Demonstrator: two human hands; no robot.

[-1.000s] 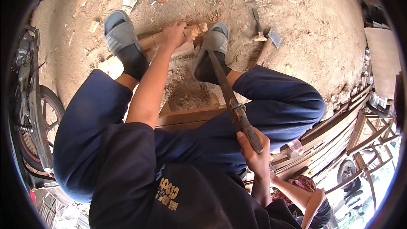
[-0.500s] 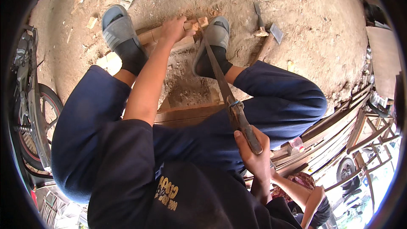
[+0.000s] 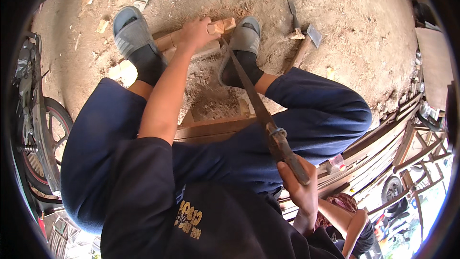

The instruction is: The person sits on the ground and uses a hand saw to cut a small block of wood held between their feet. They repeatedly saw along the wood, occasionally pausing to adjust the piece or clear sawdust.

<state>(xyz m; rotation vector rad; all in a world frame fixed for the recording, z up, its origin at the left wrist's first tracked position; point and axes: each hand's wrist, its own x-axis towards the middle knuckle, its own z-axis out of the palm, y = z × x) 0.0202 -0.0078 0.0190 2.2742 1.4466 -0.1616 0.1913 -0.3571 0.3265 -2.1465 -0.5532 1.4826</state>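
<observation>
My right hand (image 3: 301,182) is wrapped round the wooden handle of a handsaw (image 3: 251,88). Its long dark blade slants away to the upper left, with the tip by the near side of a wooden strip (image 3: 223,25). My left hand (image 3: 194,34) is closed over that strip and holds it down, between my two sandalled feet. Pale cut wood shows at the strip's right end. Under and beside it lies another wooden block (image 3: 207,49); my left hand hides part of both.
A chisel-like tool (image 3: 293,15) and a hatchet (image 3: 309,41) lie on the dirt floor right of my foot. A motorcycle wheel (image 3: 53,139) stands at the left. Stacked boards (image 3: 369,158) line the right, and another person's arm (image 3: 352,230) shows at lower right.
My right hand has drawn the saw back toward me and slightly right, so its tip has slid from over the strip to its near side. My left hand stays on the wood.
</observation>
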